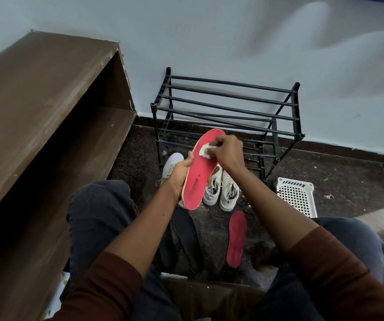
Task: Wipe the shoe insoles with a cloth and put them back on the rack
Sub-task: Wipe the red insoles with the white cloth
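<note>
Insole (pixel 196 177) held just before rack (pixel 228 112).
Left hand (pixel 178 176) grips its left edge; fingers of right hand (pixel 228 151) pinch cloth (pixel 204 151) against its toe half. Second insole (pixel 237 238) lies on open floor (pixel 348 181), before rack, near shoes (pixel 229 193).

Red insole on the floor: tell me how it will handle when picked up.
Probably light: the red insole on the floor looks thin. Likely bendy, not floppy: the matching held insole holds its shape though the left hand grips only one edge. Flat, so unlikely to roll.
</note>
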Demonstrator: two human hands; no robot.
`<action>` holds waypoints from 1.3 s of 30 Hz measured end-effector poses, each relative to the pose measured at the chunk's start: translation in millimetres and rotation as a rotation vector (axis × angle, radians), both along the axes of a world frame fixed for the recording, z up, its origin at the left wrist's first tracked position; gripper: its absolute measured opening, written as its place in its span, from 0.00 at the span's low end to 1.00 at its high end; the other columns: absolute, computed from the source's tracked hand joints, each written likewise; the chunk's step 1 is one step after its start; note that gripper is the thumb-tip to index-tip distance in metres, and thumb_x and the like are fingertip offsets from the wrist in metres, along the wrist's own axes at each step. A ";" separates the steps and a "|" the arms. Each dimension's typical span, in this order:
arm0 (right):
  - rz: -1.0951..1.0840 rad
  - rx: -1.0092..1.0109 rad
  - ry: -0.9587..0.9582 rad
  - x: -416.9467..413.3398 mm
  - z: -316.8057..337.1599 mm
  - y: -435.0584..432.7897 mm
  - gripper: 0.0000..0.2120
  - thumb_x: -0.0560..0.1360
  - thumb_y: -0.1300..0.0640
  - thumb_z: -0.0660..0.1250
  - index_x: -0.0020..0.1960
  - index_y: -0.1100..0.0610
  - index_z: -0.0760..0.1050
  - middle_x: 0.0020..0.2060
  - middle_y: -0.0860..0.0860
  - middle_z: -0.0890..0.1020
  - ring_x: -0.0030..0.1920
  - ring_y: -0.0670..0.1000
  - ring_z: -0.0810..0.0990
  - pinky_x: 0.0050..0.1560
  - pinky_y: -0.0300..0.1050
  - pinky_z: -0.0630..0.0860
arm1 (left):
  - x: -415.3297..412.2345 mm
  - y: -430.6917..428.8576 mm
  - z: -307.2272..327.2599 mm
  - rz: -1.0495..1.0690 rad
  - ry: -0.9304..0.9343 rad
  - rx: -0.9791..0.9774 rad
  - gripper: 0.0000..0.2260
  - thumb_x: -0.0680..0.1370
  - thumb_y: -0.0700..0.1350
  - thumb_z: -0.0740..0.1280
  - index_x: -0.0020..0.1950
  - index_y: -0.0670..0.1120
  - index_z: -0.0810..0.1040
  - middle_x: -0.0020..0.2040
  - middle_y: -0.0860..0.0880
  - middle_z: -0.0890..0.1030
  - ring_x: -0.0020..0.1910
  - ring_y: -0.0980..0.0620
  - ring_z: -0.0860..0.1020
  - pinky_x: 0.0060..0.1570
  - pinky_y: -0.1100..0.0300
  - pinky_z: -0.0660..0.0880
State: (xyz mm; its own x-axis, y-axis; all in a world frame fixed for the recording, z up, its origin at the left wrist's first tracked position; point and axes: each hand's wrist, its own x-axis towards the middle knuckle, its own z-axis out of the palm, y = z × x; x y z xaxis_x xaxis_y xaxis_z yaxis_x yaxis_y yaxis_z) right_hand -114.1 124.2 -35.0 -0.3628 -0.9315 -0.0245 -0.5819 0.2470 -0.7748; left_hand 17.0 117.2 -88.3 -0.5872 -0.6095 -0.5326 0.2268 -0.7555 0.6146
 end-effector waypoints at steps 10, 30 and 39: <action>0.391 0.199 -0.154 31.4 1.2 42.2 0.08 0.61 0.63 0.78 0.35 0.59 0.80 0.31 0.52 0.82 0.34 0.48 0.80 0.41 0.42 0.76 | 0.6 -9.9 -11.9 0.169 0.019 0.072 0.26 0.82 0.58 0.49 0.52 0.39 0.77 0.40 0.43 0.84 0.38 0.48 0.83 0.40 0.58 0.80; -0.131 0.003 0.016 -12.0 -20.9 0.9 0.07 0.66 0.66 0.73 0.35 0.60 0.75 0.38 0.57 0.82 0.38 0.51 0.77 0.38 0.44 0.72 | 7.7 17.0 2.6 -0.046 0.013 0.023 0.29 0.81 0.61 0.45 0.71 0.41 0.65 0.44 0.40 0.83 0.31 0.46 0.82 0.29 0.59 0.78; 0.316 0.288 -0.301 28.2 -15.0 59.2 0.12 0.63 0.69 0.75 0.30 0.59 0.74 0.26 0.53 0.79 0.24 0.42 0.77 0.27 0.31 0.71 | 2.4 10.4 -15.1 0.177 -0.070 0.056 0.29 0.83 0.57 0.46 0.71 0.35 0.65 0.38 0.41 0.83 0.44 0.44 0.77 0.55 0.49 0.69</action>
State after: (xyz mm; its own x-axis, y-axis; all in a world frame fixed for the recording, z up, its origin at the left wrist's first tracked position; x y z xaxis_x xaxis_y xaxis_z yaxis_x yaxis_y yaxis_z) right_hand -85.9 183.4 -50.0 -0.0025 -0.9344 -0.3561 -0.4247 0.3234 -0.8456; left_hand 19.4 127.6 -103.3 -0.4337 -0.6681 -0.6046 0.3170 -0.7412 0.5917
